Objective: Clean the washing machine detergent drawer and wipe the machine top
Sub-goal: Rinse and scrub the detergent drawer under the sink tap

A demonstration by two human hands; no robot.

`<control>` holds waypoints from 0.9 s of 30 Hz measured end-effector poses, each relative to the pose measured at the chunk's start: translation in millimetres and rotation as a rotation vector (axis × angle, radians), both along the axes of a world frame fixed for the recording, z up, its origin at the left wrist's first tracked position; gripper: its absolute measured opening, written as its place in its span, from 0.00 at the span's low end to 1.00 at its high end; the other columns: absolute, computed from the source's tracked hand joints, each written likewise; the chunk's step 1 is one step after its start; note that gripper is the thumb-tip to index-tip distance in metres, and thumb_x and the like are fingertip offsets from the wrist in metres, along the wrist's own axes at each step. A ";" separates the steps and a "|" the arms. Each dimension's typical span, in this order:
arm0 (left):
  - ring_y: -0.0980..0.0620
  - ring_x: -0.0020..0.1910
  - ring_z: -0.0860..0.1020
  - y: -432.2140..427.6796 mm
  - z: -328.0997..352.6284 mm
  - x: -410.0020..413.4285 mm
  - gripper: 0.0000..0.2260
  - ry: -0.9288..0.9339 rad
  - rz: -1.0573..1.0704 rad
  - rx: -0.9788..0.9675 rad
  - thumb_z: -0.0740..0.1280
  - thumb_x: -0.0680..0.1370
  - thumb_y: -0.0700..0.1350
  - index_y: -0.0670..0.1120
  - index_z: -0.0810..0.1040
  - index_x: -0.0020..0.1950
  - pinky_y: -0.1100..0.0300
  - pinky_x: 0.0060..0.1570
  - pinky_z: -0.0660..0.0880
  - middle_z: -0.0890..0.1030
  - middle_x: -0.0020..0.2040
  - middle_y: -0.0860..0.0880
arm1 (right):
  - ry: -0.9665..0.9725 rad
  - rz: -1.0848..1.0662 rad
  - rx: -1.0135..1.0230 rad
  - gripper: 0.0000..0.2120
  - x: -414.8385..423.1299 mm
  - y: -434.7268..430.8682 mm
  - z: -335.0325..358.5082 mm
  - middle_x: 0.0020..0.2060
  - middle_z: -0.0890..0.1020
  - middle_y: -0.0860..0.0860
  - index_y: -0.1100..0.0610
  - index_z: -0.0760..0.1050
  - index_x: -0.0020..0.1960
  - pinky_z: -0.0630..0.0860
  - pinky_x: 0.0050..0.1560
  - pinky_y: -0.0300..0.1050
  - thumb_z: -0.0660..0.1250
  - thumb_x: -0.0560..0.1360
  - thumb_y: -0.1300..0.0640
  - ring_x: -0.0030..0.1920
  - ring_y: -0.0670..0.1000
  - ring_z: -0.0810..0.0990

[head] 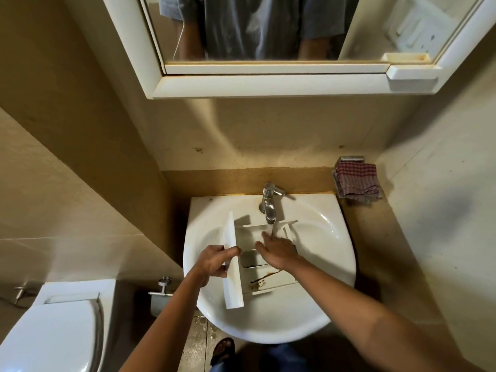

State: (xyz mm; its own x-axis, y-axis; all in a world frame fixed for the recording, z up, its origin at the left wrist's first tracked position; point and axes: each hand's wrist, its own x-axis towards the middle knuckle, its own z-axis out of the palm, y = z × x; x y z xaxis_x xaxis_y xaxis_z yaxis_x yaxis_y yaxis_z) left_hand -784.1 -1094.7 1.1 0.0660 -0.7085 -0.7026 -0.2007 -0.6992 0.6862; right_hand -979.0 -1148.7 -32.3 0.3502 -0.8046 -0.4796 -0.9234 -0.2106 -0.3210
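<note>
The left hand (213, 261) gripped the stained white plastic detergent drawer (234, 283); the right hand (279, 255) laid straight fingers (267, 241) in its compartments.

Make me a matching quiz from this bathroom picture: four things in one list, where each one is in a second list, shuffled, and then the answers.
Column one
1. drawer
2. cloth
3. toilet
4. left hand

Column two
A. lower left, beside the sink
B. on the drawer's front panel, gripping it
C. in the sink, under the tap
D. on a wall holder to the right of the sink

Pairs: 1-C, 2-D, 3-A, 4-B
</note>
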 end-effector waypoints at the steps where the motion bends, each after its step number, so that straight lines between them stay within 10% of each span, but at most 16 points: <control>1: 0.46 0.35 0.81 -0.1 1.2 -1.9 0.27 -0.024 -0.016 -0.007 0.73 0.59 0.57 0.38 0.82 0.49 0.51 0.44 0.83 0.80 0.35 0.46 | -0.014 0.023 0.057 0.23 9.2 2.0 2.7 0.67 0.72 0.59 0.56 0.64 0.71 0.68 0.60 0.52 0.48 0.81 0.46 0.64 0.62 0.72; 7: 0.48 0.32 0.80 -3.9 13.0 -3.0 0.28 -0.126 -0.069 -0.058 0.72 0.56 0.60 0.38 0.80 0.42 0.55 0.40 0.81 0.78 0.31 0.46 | -0.294 0.059 0.242 0.15 -7.1 2.5 1.2 0.46 0.83 0.54 0.55 0.78 0.56 0.75 0.48 0.51 0.60 0.79 0.47 0.48 0.55 0.80; 11: 0.51 0.31 0.77 -6.5 16.8 2.9 0.21 -0.185 -0.093 -0.111 0.74 0.57 0.58 0.43 0.76 0.36 0.58 0.35 0.79 0.78 0.29 0.47 | -0.182 -0.023 0.156 0.34 -36.8 -10.9 -0.6 0.47 0.83 0.54 0.55 0.79 0.50 0.74 0.53 0.51 0.51 0.73 0.27 0.50 0.54 0.80; 15: 0.51 0.30 0.75 -9.0 13.2 -5.5 0.17 -0.262 -0.103 -0.143 0.76 0.59 0.54 0.44 0.73 0.33 0.60 0.30 0.74 0.79 0.30 0.46 | -0.198 -0.064 0.271 0.20 9.8 3.4 6.3 0.66 0.75 0.54 0.49 0.69 0.68 0.69 0.63 0.50 0.53 0.80 0.44 0.64 0.57 0.73; 27: 0.48 0.31 0.78 -7.3 6.0 10.0 0.22 -0.134 -0.003 -0.087 0.75 0.62 0.56 0.38 0.78 0.39 0.52 0.40 0.81 0.75 0.30 0.47 | -0.257 -0.034 0.019 0.15 -70.4 -0.9 -1.2 0.55 0.81 0.52 0.55 0.78 0.59 0.75 0.53 0.47 0.58 0.77 0.61 0.54 0.51 0.78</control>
